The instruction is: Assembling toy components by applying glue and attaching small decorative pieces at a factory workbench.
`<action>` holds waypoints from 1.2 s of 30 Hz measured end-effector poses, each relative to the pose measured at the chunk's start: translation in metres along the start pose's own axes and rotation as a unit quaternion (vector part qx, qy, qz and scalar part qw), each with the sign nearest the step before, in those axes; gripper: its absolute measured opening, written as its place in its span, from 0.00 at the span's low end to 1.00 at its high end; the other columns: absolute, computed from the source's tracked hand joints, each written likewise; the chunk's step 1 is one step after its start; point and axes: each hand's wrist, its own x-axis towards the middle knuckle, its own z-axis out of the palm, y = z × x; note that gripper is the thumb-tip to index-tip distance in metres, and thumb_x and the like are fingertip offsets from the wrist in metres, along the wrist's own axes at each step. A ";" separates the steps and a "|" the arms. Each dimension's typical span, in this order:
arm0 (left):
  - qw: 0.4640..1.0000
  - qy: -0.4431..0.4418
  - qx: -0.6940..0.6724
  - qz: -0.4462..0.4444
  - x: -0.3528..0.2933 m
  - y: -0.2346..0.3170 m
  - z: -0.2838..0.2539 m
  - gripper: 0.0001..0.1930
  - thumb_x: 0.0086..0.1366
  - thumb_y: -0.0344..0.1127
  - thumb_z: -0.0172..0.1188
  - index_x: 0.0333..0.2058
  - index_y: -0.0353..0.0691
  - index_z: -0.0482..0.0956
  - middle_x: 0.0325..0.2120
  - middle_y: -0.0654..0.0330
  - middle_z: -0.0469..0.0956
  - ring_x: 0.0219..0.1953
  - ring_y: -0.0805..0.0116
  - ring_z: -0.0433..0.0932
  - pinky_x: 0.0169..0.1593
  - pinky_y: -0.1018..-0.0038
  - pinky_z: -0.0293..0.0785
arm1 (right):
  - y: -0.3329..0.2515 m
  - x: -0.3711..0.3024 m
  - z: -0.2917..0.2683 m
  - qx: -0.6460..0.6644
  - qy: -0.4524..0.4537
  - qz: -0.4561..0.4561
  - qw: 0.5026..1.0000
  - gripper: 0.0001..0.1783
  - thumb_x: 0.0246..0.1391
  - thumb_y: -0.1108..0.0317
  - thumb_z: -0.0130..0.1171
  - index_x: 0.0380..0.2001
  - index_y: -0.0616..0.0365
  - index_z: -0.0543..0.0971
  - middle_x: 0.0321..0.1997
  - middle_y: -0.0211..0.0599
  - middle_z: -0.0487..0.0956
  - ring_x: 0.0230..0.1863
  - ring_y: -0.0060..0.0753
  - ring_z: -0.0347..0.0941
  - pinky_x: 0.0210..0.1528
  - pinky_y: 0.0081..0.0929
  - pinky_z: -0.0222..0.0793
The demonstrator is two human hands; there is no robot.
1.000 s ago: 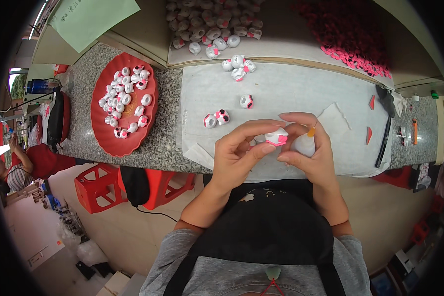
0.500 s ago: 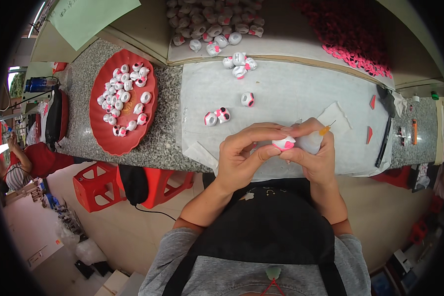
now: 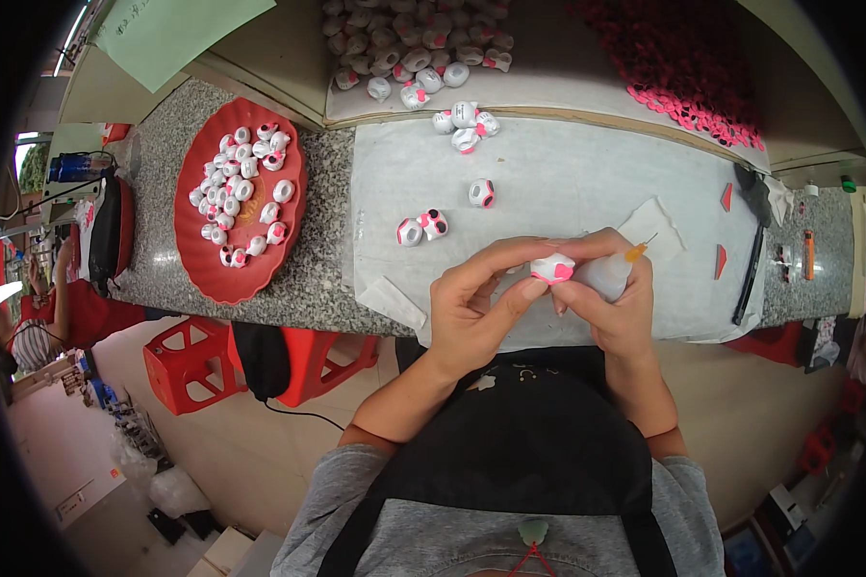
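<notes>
My left hand (image 3: 467,298) is closed, its thumb and fingers pinching a small white toy head with pink parts (image 3: 552,267). The fingertips of my right hand (image 3: 621,315) touch the piece from the other side. Tucked in that right hand is a translucent squeeze bottle (image 3: 606,278), its orange needle tip pointing up and to the right. Two similar white pieces lie together on the white paper (image 3: 568,173) left of my hands, one of them the pink-and-black-marked piece (image 3: 435,224). Further back stands a single piece (image 3: 482,193).
At the left, a red scalloped dish (image 3: 191,252) holds several white-and-pink pieces. More are heaped on the back shelf (image 3: 548,96), beside a pile of pink parts (image 3: 688,106). Red triangular bits (image 3: 721,262) and a black pen-like stick (image 3: 749,279) lie right. Another person (image 3: 43,332) is far left.
The toy head has turned between my fingertips, and more of its white side shows. My thumbs have shifted slightly around it. The bottle stays in my right hand.
</notes>
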 end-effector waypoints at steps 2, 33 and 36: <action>1.000 0.007 -0.001 -0.014 -0.001 0.001 0.000 0.13 0.51 0.21 0.50 0.38 0.30 0.68 0.38 0.53 0.69 0.41 0.68 0.67 0.45 0.75 0.62 | 0.001 0.001 0.001 -0.001 0.004 0.005 1.000 0.13 0.35 0.79 0.55 0.29 0.66 0.69 0.27 0.41 0.72 0.20 0.22 0.66 0.18 0.16 0.62; 0.644 -0.157 0.687 0.297 0.113 0.018 -0.088 0.14 0.43 0.23 0.53 0.32 0.41 0.73 0.35 0.60 0.70 0.38 0.63 0.68 0.39 0.73 0.65 | -0.011 -0.005 -0.021 -0.028 0.034 -0.065 0.997 0.17 0.35 0.74 0.44 0.34 0.61 0.58 0.35 0.41 0.61 0.20 0.23 0.61 0.19 0.15 0.58; 0.754 -0.102 0.598 0.252 0.102 0.029 -0.075 0.12 0.45 0.22 0.52 0.31 0.39 0.73 0.35 0.59 0.70 0.37 0.66 0.70 0.39 0.74 0.65 | -0.014 -0.008 -0.029 -0.015 0.040 -0.068 0.997 0.16 0.37 0.75 0.44 0.34 0.64 0.60 0.36 0.42 0.61 0.24 0.25 0.63 0.22 0.17 0.61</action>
